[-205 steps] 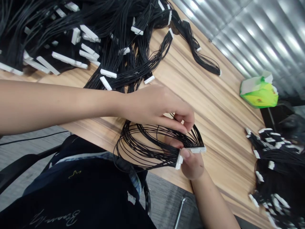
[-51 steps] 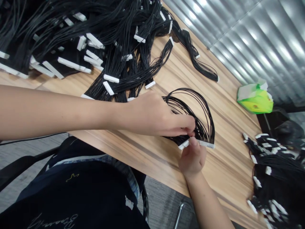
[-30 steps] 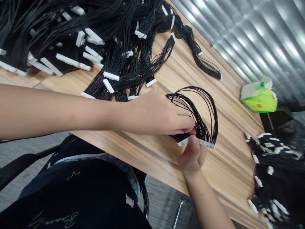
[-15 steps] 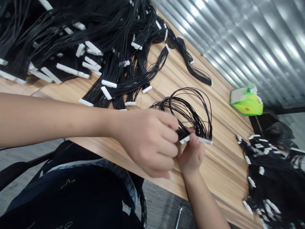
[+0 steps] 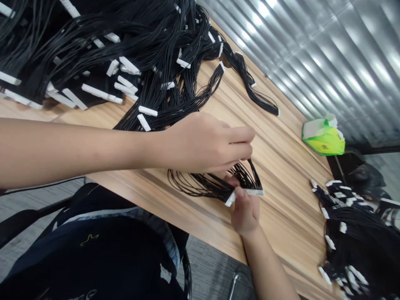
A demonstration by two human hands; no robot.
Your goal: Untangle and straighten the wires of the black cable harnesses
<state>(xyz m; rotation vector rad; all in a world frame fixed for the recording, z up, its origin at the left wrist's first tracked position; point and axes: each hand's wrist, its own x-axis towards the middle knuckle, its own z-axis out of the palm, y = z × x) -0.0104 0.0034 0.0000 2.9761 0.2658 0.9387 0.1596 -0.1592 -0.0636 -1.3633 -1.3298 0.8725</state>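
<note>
My left hand reaches in from the left, back upward and fingers curled together. Black wires of a wire harness run up under its fingers, which close on them; the fingertips are hidden. Low on the right, my right hand pinches the harness's white connectors between thumb and fingers. One white connector points down to the left, and a longer white connector sticks out to the right. Between them the wires bend in a loop, partly covered by my left hand.
A big heap of black wire harnesses with white plugs covers the table's far left. Another pile of harnesses lies at the right. A green and white packet stands by the corrugated metal wall. The wooden table slants across the view.
My left hand has moved up and right, over the harness wires. The wire loop has swung down and left, and my right hand has shifted slightly left with the connectors.
</note>
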